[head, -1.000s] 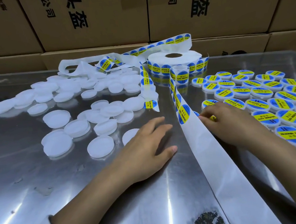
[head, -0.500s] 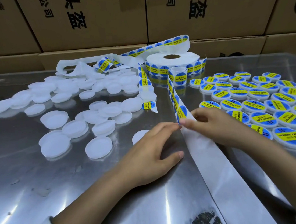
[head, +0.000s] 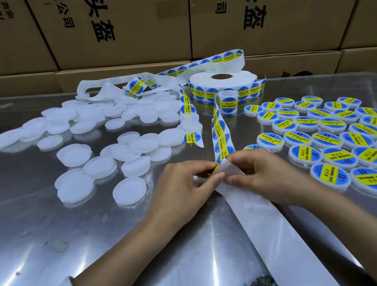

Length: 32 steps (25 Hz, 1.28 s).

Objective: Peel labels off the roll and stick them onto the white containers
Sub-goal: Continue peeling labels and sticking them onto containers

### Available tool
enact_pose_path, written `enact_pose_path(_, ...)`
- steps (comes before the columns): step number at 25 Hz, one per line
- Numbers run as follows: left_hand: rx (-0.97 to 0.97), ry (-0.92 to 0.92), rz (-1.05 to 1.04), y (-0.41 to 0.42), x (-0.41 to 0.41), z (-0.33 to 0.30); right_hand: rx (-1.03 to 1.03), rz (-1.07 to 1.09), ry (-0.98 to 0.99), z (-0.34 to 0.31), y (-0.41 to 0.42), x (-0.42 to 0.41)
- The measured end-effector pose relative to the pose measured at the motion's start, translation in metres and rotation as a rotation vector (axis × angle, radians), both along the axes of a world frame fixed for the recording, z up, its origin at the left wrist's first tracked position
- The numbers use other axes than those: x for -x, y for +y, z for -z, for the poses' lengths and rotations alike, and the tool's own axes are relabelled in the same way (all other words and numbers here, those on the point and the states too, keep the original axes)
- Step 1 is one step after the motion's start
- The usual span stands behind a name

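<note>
Label roll [head: 223, 83] sits flat at the back of the steel table [head: 53, 238], just in front of the cardboard boxes [head: 119, 26]. Its strip [head: 221, 132] runs off the roll toward me, blue-and-yellow labels facing up, down to where my hands meet.

My left hand [head: 185, 187]: thumb and forefinger pinched on the edge of one label [head: 215, 169], which is partly lifted from the backing. Only a yellow sliver of it shows between my fingers.

My right hand [head: 253, 173]: fingers curled, gripping the backing paper [head: 274, 234] right beside that label. Bare backing trails from there toward me, off the bottom edge of the view.

Both hands touching at the fingertips, low over the table.

Unlabelled white containers [head: 129, 191] are scattered loosely on my left, some overlapping. Labelled containers [head: 333, 159] sit in rough rows on my right, close together. One labelled container is half hidden behind my right hand.

A second loose strip [head: 187, 110] loops from the roll across the white pile, with crumpled spent backing [head: 107, 90] at the back left.
</note>
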State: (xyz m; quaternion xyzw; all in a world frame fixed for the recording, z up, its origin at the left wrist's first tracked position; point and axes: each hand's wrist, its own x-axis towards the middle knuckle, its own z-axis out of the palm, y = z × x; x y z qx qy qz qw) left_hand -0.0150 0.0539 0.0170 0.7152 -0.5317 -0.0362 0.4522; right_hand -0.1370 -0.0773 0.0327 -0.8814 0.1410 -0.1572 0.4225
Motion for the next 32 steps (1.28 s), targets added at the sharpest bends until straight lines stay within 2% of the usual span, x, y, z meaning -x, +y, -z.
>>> enact_pose_path(3,0.023,0.028,0.018,0.001,0.002,-0.002,0.050,0.038,0.044,-0.002,0.001,0.002)
enact_pose_path(6,0.076,0.079,-0.017,0.001,-0.003,-0.005,0.177,0.168,0.105,-0.005,-0.002,0.004)
enact_pose_path(8,0.161,0.159,-0.070,0.002,-0.010,-0.010,0.242,0.247,0.178,-0.008,-0.005,0.008)
enact_pose_path(11,0.305,0.309,-0.108,0.004,-0.020,-0.021,0.203,0.320,0.234,-0.010,-0.005,0.010)
enact_pose_path(13,0.331,0.329,-0.085,0.005,-0.019,-0.026,0.178,0.400,0.086,-0.012,-0.002,0.009)
enact_pose_path(15,0.278,0.276,-0.043,0.006,-0.014,-0.026,0.081,0.446,-0.156,-0.020,0.005,0.007)
enact_pose_path(17,0.196,0.171,0.018,0.007,-0.010,-0.024,-0.055,0.370,-0.245,-0.028,0.011,0.007)
enact_pose_path(20,0.126,0.074,0.109,0.006,-0.008,-0.022,-0.107,0.148,-0.103,-0.035,0.024,0.009)
enact_pose_path(23,0.115,0.065,0.134,0.007,-0.010,-0.022,-0.236,-0.006,-0.035,-0.035,0.027,0.010)
enact_pose_path(28,0.091,0.074,0.154,0.007,-0.012,-0.021,-0.387,-0.072,-0.040,-0.035,0.026,0.011)
enact_pose_path(32,0.089,0.074,0.143,0.006,-0.014,-0.021,-0.393,-0.023,-0.111,-0.032,0.021,0.011)
